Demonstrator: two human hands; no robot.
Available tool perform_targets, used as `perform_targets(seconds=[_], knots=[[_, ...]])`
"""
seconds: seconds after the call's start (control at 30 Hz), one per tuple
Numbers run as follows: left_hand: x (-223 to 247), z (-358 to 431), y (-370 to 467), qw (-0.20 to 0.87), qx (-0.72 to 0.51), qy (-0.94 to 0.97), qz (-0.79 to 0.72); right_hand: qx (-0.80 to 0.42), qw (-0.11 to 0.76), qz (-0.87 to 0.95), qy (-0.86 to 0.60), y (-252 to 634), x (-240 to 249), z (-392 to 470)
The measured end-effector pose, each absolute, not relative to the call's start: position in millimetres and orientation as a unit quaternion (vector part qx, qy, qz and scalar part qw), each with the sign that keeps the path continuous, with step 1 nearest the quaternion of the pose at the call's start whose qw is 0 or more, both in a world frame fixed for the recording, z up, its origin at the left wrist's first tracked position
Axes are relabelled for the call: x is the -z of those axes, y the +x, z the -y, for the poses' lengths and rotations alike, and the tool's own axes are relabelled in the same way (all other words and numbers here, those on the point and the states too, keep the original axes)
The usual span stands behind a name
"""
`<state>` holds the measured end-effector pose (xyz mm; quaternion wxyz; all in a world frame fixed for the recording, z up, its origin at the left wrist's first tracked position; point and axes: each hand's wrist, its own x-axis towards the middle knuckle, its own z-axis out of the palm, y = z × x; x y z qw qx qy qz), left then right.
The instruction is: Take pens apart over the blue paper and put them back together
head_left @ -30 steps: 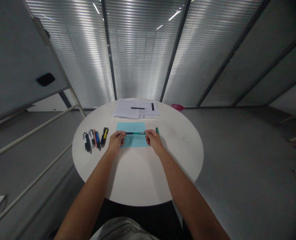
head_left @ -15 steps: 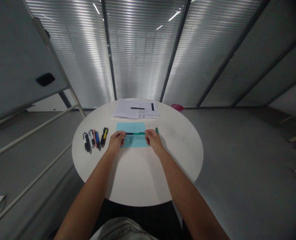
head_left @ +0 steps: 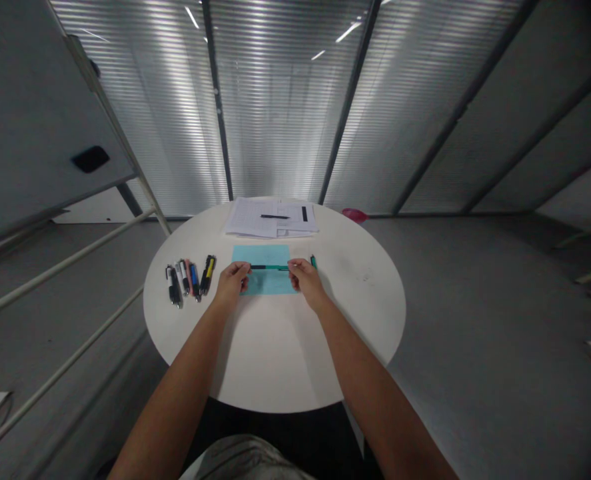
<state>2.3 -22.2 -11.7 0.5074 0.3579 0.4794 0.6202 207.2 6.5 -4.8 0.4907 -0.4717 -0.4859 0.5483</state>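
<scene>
A green pen (head_left: 271,267) with a black grip lies level between my two hands, held above a light-blue sheet (head_left: 261,253). My left hand (head_left: 233,278) pinches its dark end. At the green end, beside the clip, the fingers of my right hand (head_left: 305,277) are closed on it. Another green pen (head_left: 314,261) rests on the table just beyond my right hand, partly hidden by it. To the left of my left hand lies a group of several pens (head_left: 184,278), among them black, white, pink, blue and yellow ones.
The round white table (head_left: 285,360) stands before me. Near its far edge are stacked papers (head_left: 252,219) with a black pen (head_left: 275,217) on top. A pink object (head_left: 354,215) shows behind the table. At left stands a whiteboard on a white metal frame (head_left: 70,259).
Both hands keep their hold on the green pen. The pen has turned slightly about its length, so its clip now sits a little lower, and it has shifted a touch left.
</scene>
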Motion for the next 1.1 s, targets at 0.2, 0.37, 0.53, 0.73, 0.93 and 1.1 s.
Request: perform_targets(seconds=[0.2, 0.37, 0.53, 0.73, 0.93, 1.1], knots=[[9.5, 23.1, 3.2, 0.508, -0.623, 0.355, -0.478, -0.556, 0.496, 0.482, -0.461, 208.1, 6.1, -7.4], [8.6, 23.6, 3.7, 0.51, -0.626, 0.353, -0.473, -0.542, 0.483, 0.498, -0.475, 208.2, 8.0, -7.3], [9.2, 22.9, 3.2, 0.506, -0.626, 0.354, -0.475, -0.532, 0.494, 0.498, -0.475, 207.6, 10.7, -9.2], [9.6, 23.1, 3.4, 0.504, -0.628, 0.352, -0.477, -0.534, 0.5, 0.496, -0.467, 208.2, 11.1, -10.1], [7.8, 24.0, 4.3, 0.505, -0.622, 0.35, -0.485, -0.536, 0.489, 0.507, -0.465, 207.5, 9.0, -8.1], [7.1, 24.0, 4.9, 0.502, -0.623, 0.354, -0.485, -0.551, 0.498, 0.487, -0.458, 206.9, 7.2, -8.5]])
